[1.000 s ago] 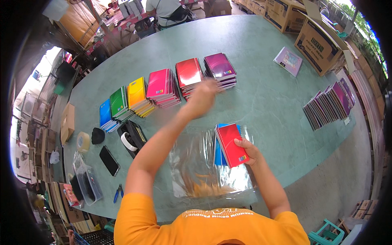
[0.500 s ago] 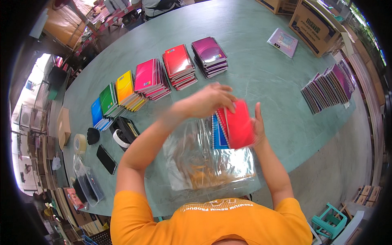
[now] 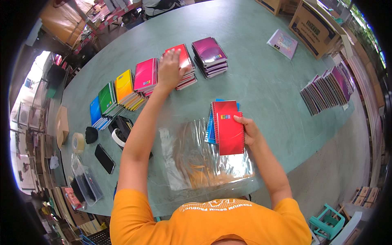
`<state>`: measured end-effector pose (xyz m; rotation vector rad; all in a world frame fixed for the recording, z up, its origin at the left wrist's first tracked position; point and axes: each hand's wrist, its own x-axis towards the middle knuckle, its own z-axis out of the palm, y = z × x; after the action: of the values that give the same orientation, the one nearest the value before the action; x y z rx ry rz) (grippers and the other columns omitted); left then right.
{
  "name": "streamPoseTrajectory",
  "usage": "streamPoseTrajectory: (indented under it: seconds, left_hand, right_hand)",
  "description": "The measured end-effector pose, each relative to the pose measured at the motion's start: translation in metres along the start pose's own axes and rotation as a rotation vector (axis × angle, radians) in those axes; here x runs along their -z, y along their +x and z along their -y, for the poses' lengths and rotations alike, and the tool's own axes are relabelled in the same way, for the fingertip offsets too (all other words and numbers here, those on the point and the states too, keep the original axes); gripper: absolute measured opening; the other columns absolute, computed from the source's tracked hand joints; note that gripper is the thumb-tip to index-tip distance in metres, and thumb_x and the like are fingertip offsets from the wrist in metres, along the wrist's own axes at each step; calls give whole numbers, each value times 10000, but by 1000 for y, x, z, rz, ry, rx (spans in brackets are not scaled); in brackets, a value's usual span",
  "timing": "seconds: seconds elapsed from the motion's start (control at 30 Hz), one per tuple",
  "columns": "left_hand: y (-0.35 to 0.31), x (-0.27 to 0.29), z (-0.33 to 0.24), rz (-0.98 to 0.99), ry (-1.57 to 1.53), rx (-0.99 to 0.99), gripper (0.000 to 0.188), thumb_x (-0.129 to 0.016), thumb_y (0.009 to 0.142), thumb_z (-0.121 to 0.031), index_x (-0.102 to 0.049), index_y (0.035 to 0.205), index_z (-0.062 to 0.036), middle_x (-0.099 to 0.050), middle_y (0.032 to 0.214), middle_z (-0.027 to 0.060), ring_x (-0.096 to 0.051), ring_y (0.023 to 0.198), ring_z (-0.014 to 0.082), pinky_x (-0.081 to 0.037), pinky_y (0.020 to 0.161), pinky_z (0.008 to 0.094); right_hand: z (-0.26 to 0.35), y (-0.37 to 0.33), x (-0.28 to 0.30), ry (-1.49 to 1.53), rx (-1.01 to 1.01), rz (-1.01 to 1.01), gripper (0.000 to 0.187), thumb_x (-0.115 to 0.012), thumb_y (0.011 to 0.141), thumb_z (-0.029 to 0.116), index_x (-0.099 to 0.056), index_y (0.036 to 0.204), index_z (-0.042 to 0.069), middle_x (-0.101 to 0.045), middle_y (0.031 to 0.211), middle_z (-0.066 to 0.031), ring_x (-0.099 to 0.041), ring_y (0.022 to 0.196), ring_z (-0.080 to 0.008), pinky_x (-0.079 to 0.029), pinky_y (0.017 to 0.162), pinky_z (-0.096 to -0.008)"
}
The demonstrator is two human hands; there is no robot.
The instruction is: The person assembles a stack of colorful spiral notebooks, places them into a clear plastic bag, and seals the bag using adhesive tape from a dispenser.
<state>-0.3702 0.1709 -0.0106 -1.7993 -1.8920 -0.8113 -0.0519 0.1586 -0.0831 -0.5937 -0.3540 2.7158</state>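
My right hand (image 3: 252, 131) is closed on red spiral notebooks (image 3: 230, 134), thumb on the top cover. Two red covers show, the upper one shifted toward me. Blue notebook edges (image 3: 211, 130) stick out beneath them; whether my fingers grip these too is hidden. Under this bundle lie clear plastic sheets or bags (image 3: 196, 163). Stretched away to the far left, my left hand (image 3: 170, 72) has its fingers extended over the stack of red notebooks (image 3: 188, 65). It covers part of the top red cover, and no notebook shows lifted in it.
Flanking the red stack are purple (image 3: 209, 51), pink (image 3: 145, 73), yellow (image 3: 125, 85), green (image 3: 108, 98) and blue (image 3: 95, 111) stacks. A tape dispenser (image 3: 121, 130), phone (image 3: 105, 158) and tape roll (image 3: 78, 143) lie left. More notebooks (image 3: 326, 90) and a carton (image 3: 314, 28) stand right.
My left hand has left the held notebooks and moved far and left to the red stack. The red notebooks in my right hand have come down flatter over the blue ones.
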Motion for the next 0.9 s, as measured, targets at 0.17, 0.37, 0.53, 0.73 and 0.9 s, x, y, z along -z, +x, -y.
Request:
streamPoseTrajectory:
  seconds: [0.17, 0.37, 0.53, 0.73, 0.9]
  left_hand:
    - [-9, -3, 0, 165, -34, 143, 224, -575, 818, -164, -589, 1018, -65, -638, 942, 115, -597, 942, 275, -455, 814, 422]
    - [-3, -11, 3, -65, 248, -79, 242, -586, 788, -117, -589, 1019, -43, -636, 926, 136, -597, 872, 310, -478, 750, 394]
    - [8, 20, -29, 94, 77, 104, 196, -582, 796, -80, -623, 979, -23, -637, 979, 123, -585, 870, 291, -476, 744, 399]
    - [8, 39, -111, 573, -787, -531, 343, -560, 678, 61, -620, 994, -57, -577, 1141, 130, -506, 1125, 294, -413, 941, 421]
    - [15, -31, -109, 503, -239, -290, 403, -603, 715, -58, -567, 1116, -74, -485, 1257, 160, -435, 1202, 280, -353, 975, 441]
  right_hand:
    - [1, -2, 3, -38, 57, -37, 327, -574, 854, 95, -492, 1151, -16, -592, 1092, -152, -622, 953, -233, -530, 831, -370]
    - [11, -1, 4, -34, 11, -18, 330, -565, 867, 133, -494, 1154, -13, -597, 1091, -155, -618, 961, -245, -521, 838, -379]
    - [12, -8, 11, 14, 76, -37, 372, -555, 881, 217, -493, 1168, -12, -590, 1111, -159, -614, 973, -248, -507, 855, -392]
    - [28, -33, -3, 144, 39, -20, 465, -596, 859, 272, -467, 1203, -13, -586, 1120, -155, -611, 976, -248, -504, 865, -390]
    - [15, -44, 14, -203, 76, -8, 467, -645, 819, 191, -466, 1198, -14, -591, 1107, -140, -615, 967, -222, -515, 849, -358]
